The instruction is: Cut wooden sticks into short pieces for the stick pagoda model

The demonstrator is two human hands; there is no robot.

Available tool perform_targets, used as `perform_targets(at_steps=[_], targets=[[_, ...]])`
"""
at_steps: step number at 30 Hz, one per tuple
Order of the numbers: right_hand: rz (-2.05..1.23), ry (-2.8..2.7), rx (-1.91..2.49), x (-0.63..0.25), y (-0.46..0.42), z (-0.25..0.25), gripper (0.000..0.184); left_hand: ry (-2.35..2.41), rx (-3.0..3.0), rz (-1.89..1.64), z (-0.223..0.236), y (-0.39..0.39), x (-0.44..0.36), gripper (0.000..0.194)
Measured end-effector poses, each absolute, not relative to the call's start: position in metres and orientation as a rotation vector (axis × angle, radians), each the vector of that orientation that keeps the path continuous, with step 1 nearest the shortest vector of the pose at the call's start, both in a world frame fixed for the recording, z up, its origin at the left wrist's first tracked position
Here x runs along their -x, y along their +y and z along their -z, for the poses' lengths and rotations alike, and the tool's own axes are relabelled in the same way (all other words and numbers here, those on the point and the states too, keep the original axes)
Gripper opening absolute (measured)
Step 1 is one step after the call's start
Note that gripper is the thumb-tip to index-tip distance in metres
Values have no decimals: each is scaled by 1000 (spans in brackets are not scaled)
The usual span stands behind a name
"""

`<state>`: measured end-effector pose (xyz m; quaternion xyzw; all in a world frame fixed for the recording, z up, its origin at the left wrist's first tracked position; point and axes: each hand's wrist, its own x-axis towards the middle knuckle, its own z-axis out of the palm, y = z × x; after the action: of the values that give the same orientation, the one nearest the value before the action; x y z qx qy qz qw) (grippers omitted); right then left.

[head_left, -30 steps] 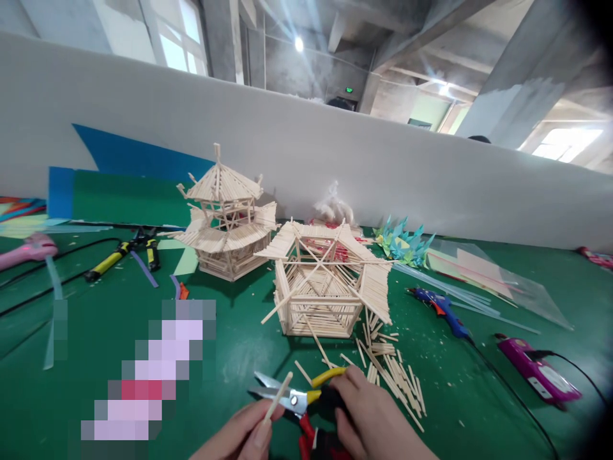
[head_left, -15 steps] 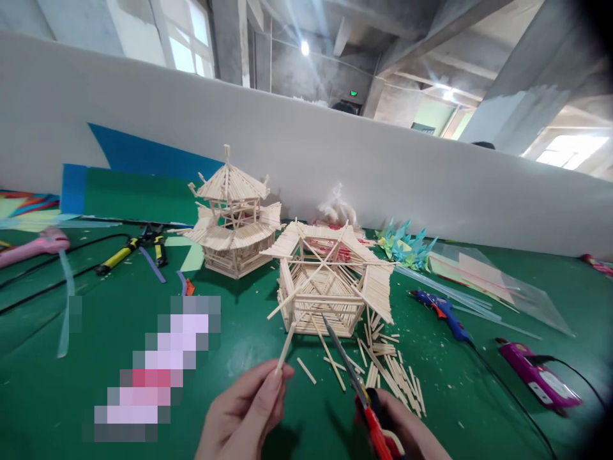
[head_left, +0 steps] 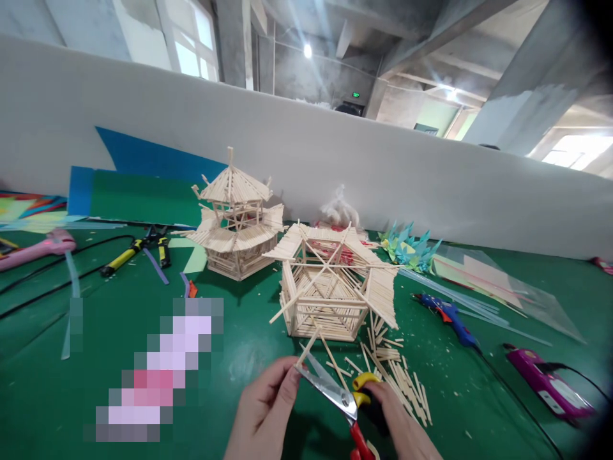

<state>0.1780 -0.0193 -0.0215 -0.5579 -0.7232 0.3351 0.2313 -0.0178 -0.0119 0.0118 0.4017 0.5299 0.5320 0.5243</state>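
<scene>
Between thumb and fingers, my left hand (head_left: 271, 402) pinches a short wooden stick (head_left: 308, 345). My right hand (head_left: 395, 415) grips a pair of scissors (head_left: 335, 391) with red and yellow-black handles. The scissor blades are spread around the stick, close to my left fingertips. Just beyond stands an unroofed pavilion model (head_left: 330, 306) built of wooden sticks, with long sticks crossing over its top. Cut stick pieces (head_left: 405, 383) lie scattered to its right, partly behind my right hand.
A taller, roofed stick pavilion (head_left: 234, 223) stands behind to the left. Pliers (head_left: 138, 249) and a pink glue gun (head_left: 43, 249) lie at left. On the right are a blue glue gun (head_left: 447, 316), a purple power strip (head_left: 546, 383) and a folded-paper piece (head_left: 409, 246).
The scissors have swung leftward and their blades have parted around the stick. My left hand has shifted right with the stick, which now leans further right.
</scene>
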Motion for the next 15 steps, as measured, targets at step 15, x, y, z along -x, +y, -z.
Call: perform_targets(at_steps=[15], targets=[[-951, -1973, 1478, -174, -13, 16, 47, 1232, -1295, -1226, -6, -9, 21, 18]])
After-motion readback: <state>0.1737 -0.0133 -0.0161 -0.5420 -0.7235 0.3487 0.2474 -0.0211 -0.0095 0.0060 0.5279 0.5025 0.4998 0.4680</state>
